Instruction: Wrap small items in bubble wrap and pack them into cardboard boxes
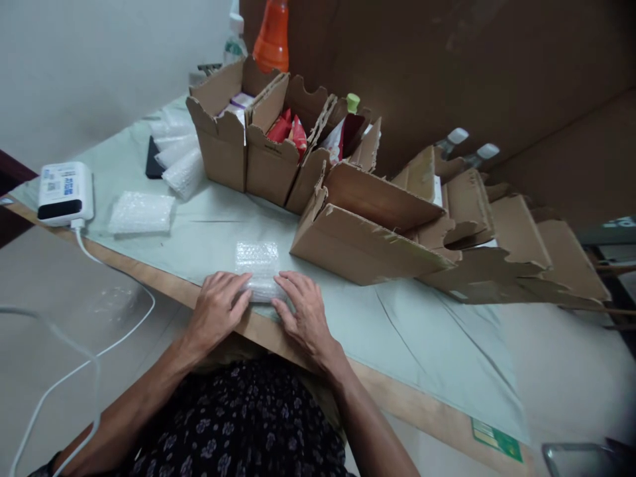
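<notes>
A small piece of bubble wrap [257,258] lies at the front edge of the table, its far part flat and its near part rolled or folded into a thick band. My left hand [217,303] grips the left end of that band, thumb and fingers bent around it. At the right end, my right hand [304,310] pinches it the same way. Whether anything is wrapped inside cannot be made out. Further left lies a separate bubble wrap packet [142,212], and behind it several bubble wrap rolls [179,159] are heaped partly over a dark flat object [154,159].
Cardboard bins [221,149] line the back, some holding red packets [289,129]. An open cardboard box [372,245] stands right of my hands. A white device [66,192] with a cable [119,268] sits at the left edge. Bottles [272,40] stand behind the bins.
</notes>
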### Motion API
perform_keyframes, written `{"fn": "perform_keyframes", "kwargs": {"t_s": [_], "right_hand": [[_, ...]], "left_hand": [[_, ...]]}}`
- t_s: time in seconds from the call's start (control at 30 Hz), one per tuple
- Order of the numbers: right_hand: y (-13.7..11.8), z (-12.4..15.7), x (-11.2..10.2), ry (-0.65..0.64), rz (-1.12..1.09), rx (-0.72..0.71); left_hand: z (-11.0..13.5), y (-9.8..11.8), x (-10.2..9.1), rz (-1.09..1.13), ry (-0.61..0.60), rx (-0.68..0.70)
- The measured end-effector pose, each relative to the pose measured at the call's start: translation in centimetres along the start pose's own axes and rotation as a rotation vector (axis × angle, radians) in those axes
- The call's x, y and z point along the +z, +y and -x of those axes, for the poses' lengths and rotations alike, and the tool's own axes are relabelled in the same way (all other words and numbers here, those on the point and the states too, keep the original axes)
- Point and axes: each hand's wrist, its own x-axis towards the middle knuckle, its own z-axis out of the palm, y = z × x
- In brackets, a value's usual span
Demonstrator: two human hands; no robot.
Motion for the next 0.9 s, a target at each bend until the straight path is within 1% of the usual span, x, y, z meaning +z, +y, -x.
{"fn": "perform_keyframes", "kwargs": {"t_s": [0.07,0.17,0.23,0.27,0.33,0.4,0.47,0.53,0.6,0.67,0.77,0.83,0.9], "right_hand": [[0.0,-0.3,0.1,-0.015,0.089,-0.053],[0.4,-1.4,0.9,-0.109,0.161,-0.109],[0.9,-2.3,1.3,-0.126,0.134,-0.079],[1.2,-2.7,1.5,-0.116,0.1,-0.052],[1.4,-3.2,1.3,-0.08,0.023,0.01],[1.0,-3.1,0.8,-0.046,-0.04,0.057],[0.1,-2.5,0.1,-0.028,-0.095,0.08],[-1.2,-1.7,-0.3,-0.04,-0.159,0.085],[-2.3,-0.8,-0.4,-0.063,-0.21,0.09],[-2.8,-0.1,-0.4,-0.051,-0.204,0.103],[-2.3,0.6,-0.7,0.078,-0.161,0.169],[-1.5,0.7,-1.2,0.133,-0.272,0.25],[-0.9,0.8,-1.7,0.096,-0.503,0.339]], "left_hand": [[-1.0,-0.3,0.2,-0.03,0.005,-0.047],[-1.4,-0.5,0.1,-0.009,0.073,-0.102],[-0.7,-0.3,-0.1,0.08,0.15,-0.178],[-0.1,-0.1,-0.3,0.147,0.188,-0.238],[1.1,0.4,-0.7,0.333,0.222,-0.405],[2.1,1.1,-1.1,0.603,0.192,-0.598],[2.4,1.9,-1.2,0.938,0.115,-0.738],[2.0,2.7,-1.2,1.238,0.031,-0.789],[1.3,3.5,-0.9,1.425,-0.022,-0.803],[0.7,4.1,-0.5,1.508,-0.027,-0.824],[0.6,4.4,0.0,1.558,-0.042,-0.848],[0.8,4.5,0.2,1.592,-0.1,-0.866],[1.0,4.6,0.4,1.615,-0.144,-0.895]]}}
